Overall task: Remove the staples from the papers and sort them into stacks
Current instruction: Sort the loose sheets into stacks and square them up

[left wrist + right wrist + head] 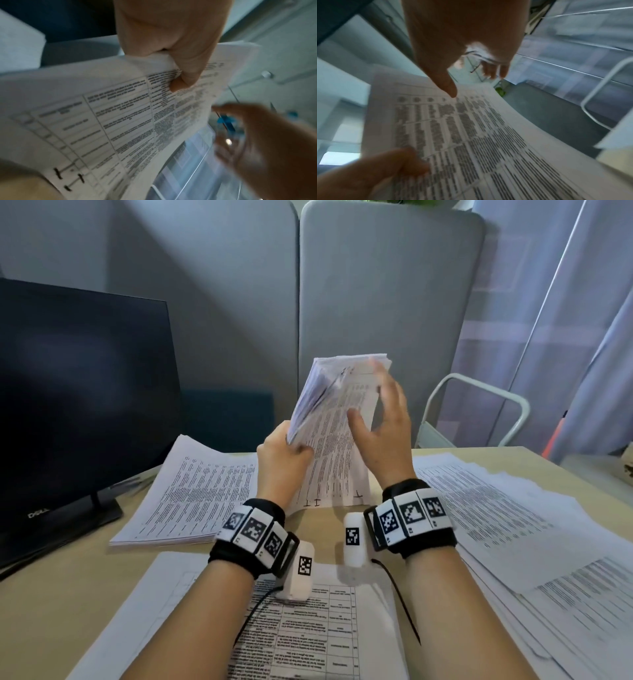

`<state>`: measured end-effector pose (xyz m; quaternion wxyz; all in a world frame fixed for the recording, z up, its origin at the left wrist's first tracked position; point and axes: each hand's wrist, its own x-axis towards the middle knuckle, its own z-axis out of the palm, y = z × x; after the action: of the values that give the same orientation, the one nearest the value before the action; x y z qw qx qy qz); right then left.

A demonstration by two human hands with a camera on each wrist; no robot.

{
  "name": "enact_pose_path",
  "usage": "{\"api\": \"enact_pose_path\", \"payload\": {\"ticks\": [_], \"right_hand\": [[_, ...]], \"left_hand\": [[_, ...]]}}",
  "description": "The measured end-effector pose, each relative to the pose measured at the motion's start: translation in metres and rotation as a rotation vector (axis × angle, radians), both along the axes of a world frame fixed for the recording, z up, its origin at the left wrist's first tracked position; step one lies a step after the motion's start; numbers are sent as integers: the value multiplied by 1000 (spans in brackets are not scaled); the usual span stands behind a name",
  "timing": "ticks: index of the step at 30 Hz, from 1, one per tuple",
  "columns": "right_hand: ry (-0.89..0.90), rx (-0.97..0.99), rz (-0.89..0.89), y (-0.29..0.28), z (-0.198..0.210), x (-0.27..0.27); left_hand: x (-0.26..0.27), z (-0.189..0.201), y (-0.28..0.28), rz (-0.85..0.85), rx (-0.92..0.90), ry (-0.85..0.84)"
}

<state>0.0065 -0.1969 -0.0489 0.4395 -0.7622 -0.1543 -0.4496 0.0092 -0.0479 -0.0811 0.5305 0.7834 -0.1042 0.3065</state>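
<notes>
White printed paper, many sheets thick, makes up the stapled bundle (337, 419) that stands upright over the pale wooden desk (51, 611), with its lower edge at or just above the desktop. The left hand (282, 460) pinches it at its lower left edge, thumb on the printed face and fingers curled behind. The right hand (383, 419) is spread, with straight fingers beside the bundle's right edge; motion blur hides whether they touch it.

As a judgement, the bundle is light but floppy: above the pinch the sheets fan apart and curve, so it will sag unless steadied on the side opposite the grip. The paper tears easily near fasteners, so the best hold is probably close to the stapled edge, pressing the sheets flat while each staple is worked out.

The front page carries a ruled table of dense black text. Below the pinch, along the bottom edge, sit three dark staples (68, 180), seen most clearly from the left wrist.

Left of the grip lies a thick stack of printed pages (191, 494); right of it spread looser sheets (507, 525); below the wrists lies another printed form (308, 628). A dark monitor (78, 412) stands far left.
</notes>
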Motion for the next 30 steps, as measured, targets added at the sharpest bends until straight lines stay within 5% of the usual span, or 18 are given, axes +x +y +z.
{"api": "enact_pose_path", "payload": {"ticks": [3,7,14,17,21,26,30], "right_hand": [[288,297,-81,-17,-13,7],[594,507,231,-35,-33,11],[378,486,361,-36,-5,-1],[530,496,266,-37,-25,7],[881,339,158,-36,-67,18],[896,256,118,-40,-67,28],[1190,27,7,-47,-76,33]], "left_hand": [[3,4,10,-53,-181,84],[2,5,26,-195,-406,172],[-6,21,16,-170,-485,-26],[0,5,14,-138,-405,153],[3,-21,11,-141,-273,730],[19,-27,21,-18,-2,627],[17,-30,25,26,356,815]]}}
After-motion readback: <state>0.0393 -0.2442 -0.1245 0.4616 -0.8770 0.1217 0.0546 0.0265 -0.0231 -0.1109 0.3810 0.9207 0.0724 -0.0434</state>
